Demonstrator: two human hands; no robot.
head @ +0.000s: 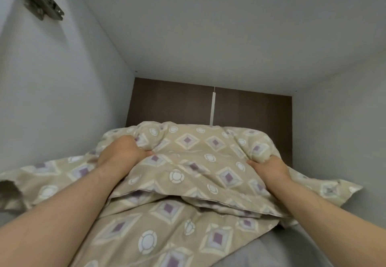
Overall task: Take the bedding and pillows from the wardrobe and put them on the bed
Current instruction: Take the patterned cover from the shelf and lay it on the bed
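Observation:
A beige pillow with purple diamonds and white flower shapes lies inside the wardrobe compartment, on top of more bedding in the same print. My left hand grips the pillow's left far corner, fingers bunched into the fabric. On the right, my right hand clutches the other far corner. Both forearms reach in from the bottom of the view. The pillowcase's loose flaps spread out to both sides.
White wardrobe walls close in on the left and right, with a white panel overhead and a dark brown back panel. A metal door hinge sits at the top left. Grey shelf surface shows at the bottom right.

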